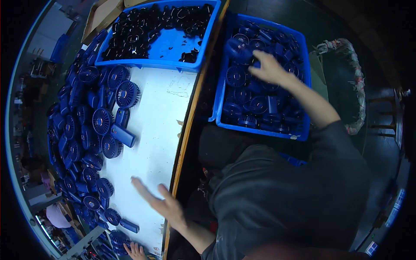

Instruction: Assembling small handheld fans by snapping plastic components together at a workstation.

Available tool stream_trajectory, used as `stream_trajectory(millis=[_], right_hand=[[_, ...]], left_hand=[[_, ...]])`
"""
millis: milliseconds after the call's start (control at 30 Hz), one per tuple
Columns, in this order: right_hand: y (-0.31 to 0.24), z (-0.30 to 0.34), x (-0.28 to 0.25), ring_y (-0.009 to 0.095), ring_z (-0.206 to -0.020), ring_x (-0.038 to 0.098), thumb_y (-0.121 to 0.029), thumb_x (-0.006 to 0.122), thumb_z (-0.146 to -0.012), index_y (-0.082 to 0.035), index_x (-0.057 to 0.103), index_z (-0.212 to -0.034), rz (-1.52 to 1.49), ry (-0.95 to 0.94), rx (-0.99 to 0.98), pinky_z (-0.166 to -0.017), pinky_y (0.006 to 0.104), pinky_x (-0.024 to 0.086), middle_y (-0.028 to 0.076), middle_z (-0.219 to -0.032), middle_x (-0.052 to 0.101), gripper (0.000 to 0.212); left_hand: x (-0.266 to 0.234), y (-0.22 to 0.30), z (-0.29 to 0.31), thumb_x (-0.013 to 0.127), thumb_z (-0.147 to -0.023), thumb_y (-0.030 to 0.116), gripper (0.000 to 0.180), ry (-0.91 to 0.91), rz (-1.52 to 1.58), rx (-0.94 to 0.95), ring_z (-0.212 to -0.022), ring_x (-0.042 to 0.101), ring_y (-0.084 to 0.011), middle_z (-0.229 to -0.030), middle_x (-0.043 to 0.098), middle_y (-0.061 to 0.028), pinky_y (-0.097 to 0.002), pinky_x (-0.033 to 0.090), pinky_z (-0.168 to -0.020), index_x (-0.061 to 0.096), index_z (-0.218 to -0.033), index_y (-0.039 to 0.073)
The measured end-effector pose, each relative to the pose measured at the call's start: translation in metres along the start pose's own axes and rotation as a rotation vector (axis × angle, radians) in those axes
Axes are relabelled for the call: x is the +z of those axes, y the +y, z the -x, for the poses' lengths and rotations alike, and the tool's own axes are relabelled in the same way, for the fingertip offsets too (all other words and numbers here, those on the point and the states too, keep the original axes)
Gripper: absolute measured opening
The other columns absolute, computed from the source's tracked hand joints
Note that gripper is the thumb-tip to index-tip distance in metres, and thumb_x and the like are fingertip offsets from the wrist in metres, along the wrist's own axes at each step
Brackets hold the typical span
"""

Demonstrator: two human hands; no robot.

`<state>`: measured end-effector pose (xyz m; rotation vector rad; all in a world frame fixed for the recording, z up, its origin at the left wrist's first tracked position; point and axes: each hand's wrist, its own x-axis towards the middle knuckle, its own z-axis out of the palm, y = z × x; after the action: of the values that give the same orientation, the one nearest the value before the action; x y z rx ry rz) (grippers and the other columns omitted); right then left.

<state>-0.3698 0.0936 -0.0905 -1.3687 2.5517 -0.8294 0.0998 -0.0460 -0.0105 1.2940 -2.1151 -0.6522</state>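
My left hand [162, 203] hangs over the white tabletop [145, 162] with fingers stretched apart, blurred by motion and holding nothing. My right hand [269, 68] reaches over a blue crate [307, 82] packed with dark blue handheld fans. Its thumb and fingers are spread. Just beyond those fingertips is a motion-blurred handheld fan [239, 49], apparently apart from the hand. To the left of my left hand, a big heap of handheld fans [76, 130] covers the table's far side; one fan with a round grille [102, 121] lies at the heap's inner edge.
A blue tray [171, 41] with many small black parts stands at the table's upper end, an open cardboard box [102, 17] beside it. A wooden edge [184, 143] borders the table. Another person's hand [136, 251] touches fans at the bottom. A wrapped hoop [357, 82] stands right of the crate.
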Motion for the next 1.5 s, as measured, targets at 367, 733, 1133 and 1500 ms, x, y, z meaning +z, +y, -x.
stream_trajectory(millis=[367,733,1133,1500], right_hand=[[0.145,-0.111,-0.002,0.036,-0.126,0.052,-0.013,0.065,-0.083,-0.009,0.054,-0.133,0.658,-0.391,0.055,-0.102,0.0563,0.042,0.018,-0.133,0.054,0.052],[0.058,-0.057,0.037,0.036,-0.103,0.065,-0.016,0.066,-0.083,0.000,0.067,-0.110,0.070,0.108,-0.149,-0.089,0.0448,0.053,0.020,-0.106,0.068,0.031],[-0.204,0.095,0.115,0.030,-0.090,0.069,-0.014,0.063,-0.091,0.004,0.065,-0.110,-0.879,-0.674,-0.391,-0.081,0.0379,0.055,0.017,-0.097,0.070,0.026],[-0.270,0.137,0.141,0.035,-0.095,0.066,-0.026,0.074,-0.085,0.003,0.054,-0.121,-1.077,-0.798,-0.285,-0.081,0.0410,0.053,0.021,-0.103,0.065,0.051]], left_hand=[[-0.114,-0.163,0.021,0.054,-0.099,0.046,0.070,0.271,-0.797,-0.424,-0.143,0.025,-0.0449,-0.152,0.030,-0.0318,-0.0544,0.028,-0.115,0.039,-0.145,-0.004],[-0.136,-0.196,0.010,0.057,-0.096,0.045,0.070,0.238,-0.861,-0.531,-0.122,0.052,-0.0445,-0.134,0.053,-0.0311,-0.0494,0.043,-0.101,0.045,-0.139,-0.009],[-0.160,-0.243,0.007,0.065,-0.088,0.024,0.054,0.309,-0.459,-0.488,-0.096,0.064,-0.0333,-0.113,0.063,-0.0230,-0.0409,0.050,-0.084,0.051,-0.129,-0.008],[0.046,-0.003,0.044,0.043,-0.104,0.041,0.052,0.388,1.127,-0.263,-0.116,0.056,-0.0256,-0.123,0.058,-0.0175,-0.0409,0.046,-0.098,0.048,-0.134,-0.002]])
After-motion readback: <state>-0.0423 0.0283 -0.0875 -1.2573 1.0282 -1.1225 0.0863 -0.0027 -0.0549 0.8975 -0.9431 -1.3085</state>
